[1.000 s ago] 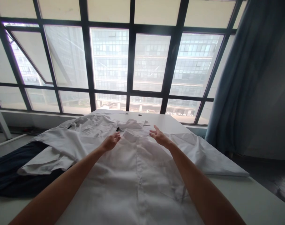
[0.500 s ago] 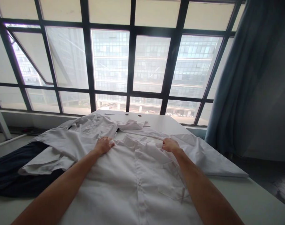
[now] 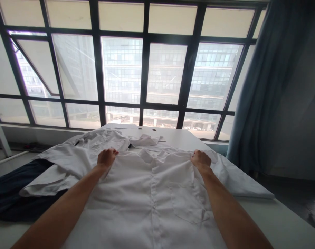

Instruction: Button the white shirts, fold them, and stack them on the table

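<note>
A white button-up shirt (image 3: 136, 200) lies front side up on the table, its collar at the far end and a chest pocket on the right. My left hand (image 3: 107, 157) is closed on the shirt's left shoulder. At the opposite shoulder, my right hand (image 3: 201, 158) pinches the cloth. Between the two hands the shoulder line is drawn fairly straight. Small creases run across the front beside the button strip. The shirt's lower end passes out of view at the bottom.
Another crumpled white garment (image 3: 77, 155) lies to the left, partly over a dark navy cloth (image 3: 15, 190). The white table (image 3: 271, 218) extends toward tall gridded windows (image 3: 162, 76). A blue-grey curtain (image 3: 253, 103) hangs at the right.
My hands have moved apart, the left one outward to the left and the right one to the right. My left hand went from lying flat to gripping, and the shoulders are stretched wider.
</note>
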`<act>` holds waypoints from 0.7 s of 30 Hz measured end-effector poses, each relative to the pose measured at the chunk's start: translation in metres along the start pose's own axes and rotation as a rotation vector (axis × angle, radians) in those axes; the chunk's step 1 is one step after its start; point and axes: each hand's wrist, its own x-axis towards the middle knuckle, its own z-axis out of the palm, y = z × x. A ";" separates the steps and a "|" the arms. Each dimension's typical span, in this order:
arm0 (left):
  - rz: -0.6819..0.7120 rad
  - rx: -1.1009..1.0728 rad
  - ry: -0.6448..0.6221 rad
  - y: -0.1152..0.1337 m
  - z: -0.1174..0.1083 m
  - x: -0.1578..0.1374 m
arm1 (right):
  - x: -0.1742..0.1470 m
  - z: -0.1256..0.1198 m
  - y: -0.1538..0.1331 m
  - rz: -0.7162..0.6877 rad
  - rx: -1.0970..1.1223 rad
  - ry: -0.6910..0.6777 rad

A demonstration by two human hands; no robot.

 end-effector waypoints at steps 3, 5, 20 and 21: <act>0.051 0.009 0.144 -0.009 -0.019 0.012 | 0.001 -0.013 -0.002 -0.022 0.018 0.090; 0.109 0.031 0.247 -0.011 -0.037 0.025 | 0.006 -0.025 -0.005 -0.036 0.037 0.167; 0.175 0.164 -0.004 0.037 -0.010 0.070 | 0.012 -0.013 -0.074 -0.296 -0.045 -0.017; 0.220 0.152 -0.040 0.043 -0.001 0.058 | -0.003 -0.005 -0.075 -0.366 -0.061 -0.095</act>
